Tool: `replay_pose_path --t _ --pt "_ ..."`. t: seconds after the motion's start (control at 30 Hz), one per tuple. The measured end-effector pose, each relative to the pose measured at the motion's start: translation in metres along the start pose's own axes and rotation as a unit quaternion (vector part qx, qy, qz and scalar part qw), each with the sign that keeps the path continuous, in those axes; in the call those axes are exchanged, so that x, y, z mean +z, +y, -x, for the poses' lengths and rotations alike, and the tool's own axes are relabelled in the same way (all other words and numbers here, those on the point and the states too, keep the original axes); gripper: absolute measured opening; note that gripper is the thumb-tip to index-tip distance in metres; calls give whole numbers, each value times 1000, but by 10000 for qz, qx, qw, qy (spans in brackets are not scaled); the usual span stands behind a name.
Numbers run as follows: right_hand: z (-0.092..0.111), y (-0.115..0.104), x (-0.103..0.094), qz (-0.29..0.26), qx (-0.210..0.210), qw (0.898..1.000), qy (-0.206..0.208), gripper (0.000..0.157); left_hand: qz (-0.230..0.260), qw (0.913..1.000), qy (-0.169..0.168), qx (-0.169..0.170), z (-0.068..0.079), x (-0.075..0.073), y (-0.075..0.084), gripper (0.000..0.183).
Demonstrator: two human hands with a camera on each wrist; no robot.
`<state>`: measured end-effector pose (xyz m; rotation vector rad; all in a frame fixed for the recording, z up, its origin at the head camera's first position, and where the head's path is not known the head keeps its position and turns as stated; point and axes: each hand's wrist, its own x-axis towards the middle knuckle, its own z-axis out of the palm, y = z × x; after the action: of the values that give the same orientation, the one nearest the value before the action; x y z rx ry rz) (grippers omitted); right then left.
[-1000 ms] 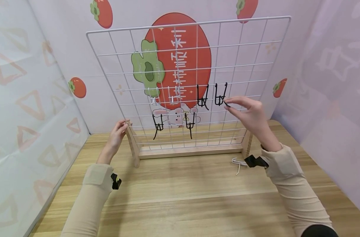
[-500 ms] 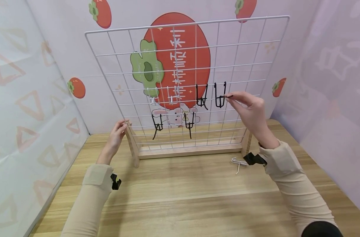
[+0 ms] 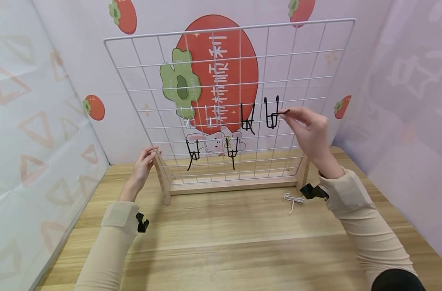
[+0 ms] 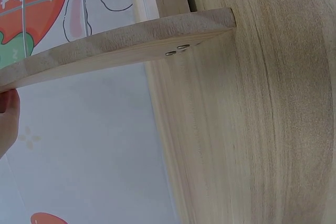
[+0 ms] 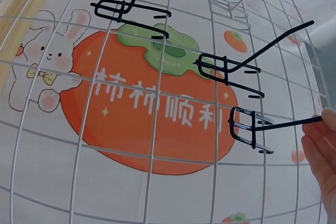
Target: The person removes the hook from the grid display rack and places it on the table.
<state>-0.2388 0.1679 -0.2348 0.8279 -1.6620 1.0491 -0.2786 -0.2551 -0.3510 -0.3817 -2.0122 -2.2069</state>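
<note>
In the head view, my right hand (image 3: 309, 131) pinches the prong of a black wire hook (image 3: 272, 127) at the right of a white wire grid panel (image 3: 229, 30). The hook's top ends stand slightly above a crosswire; whether they still catch it I cannot tell. The right wrist view shows fingertips at the end of that prong (image 5: 286, 125). My left hand (image 3: 142, 167) grips the top of the wooden side post (image 3: 161, 178); in the left wrist view only a bit of the hand shows beside the post (image 4: 121, 43). Another black hook (image 3: 247, 125) hangs to the left.
Lower on the grid hang two black hooks, one left (image 3: 194, 155) and one near the middle (image 3: 233, 152). Two white hooks, including one (image 3: 211, 122), hang above them. A loose white hook (image 3: 293, 199) lies on the wooden table (image 3: 221, 242). A printed cloth (image 3: 286, 40) stands behind.
My right hand has moved up, and the black hook has risen a little with its prong tipped from downward to slightly upward. The left hand keeps its place on the post.
</note>
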Motion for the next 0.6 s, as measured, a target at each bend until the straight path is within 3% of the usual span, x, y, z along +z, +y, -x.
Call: replay_pose_path --t 0.6 --pt "-2 -6 -4 -409 -54 9988 263 18 2 10000 60 7 0 1 0 17"
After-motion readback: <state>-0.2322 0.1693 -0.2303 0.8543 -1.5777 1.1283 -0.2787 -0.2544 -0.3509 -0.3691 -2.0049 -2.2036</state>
